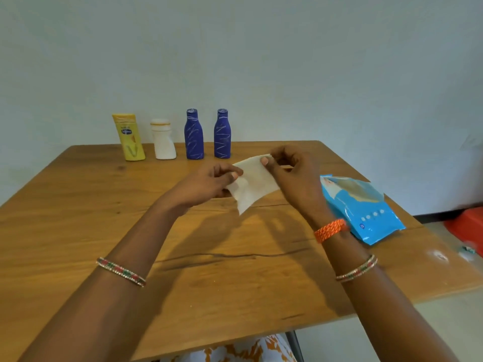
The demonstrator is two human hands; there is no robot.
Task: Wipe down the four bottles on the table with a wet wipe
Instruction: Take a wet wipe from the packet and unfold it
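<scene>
both hands hold one white wipe (253, 182) in the air above the table (78, 205), spread between them. the left hand (209, 182) pinches the wipe's left edge between thumb and fingers, so its grip is narrow and closed on the wipe. the right hand (292, 171) pinches the top right corner the same way, thumb on the near face and fingers curled behind. the wipe hangs slack, its lowest corner pointing down toward the table without touching it.

taking the wipe as the landmark: the four bottles stand upright in a row beyond it, at the table's far edge near the wall. the right blue bottle (222, 134) is just beyond the wipe, the left blue bottle (194, 134) beyond and a little left, the white bottle (163, 139) further left, and the yellow bottle (129, 138) furthest left. the bottles stand apart from each other, and no hand touches them.

right of the wipe and nearer the camera, a blue pack (366, 207) lies flat on the table, near the right wrist, which wears an orange band (330, 229). a bangle (121, 271) circles the left forearm, well this side of the wipe, and the right forearm wears one too.
</scene>
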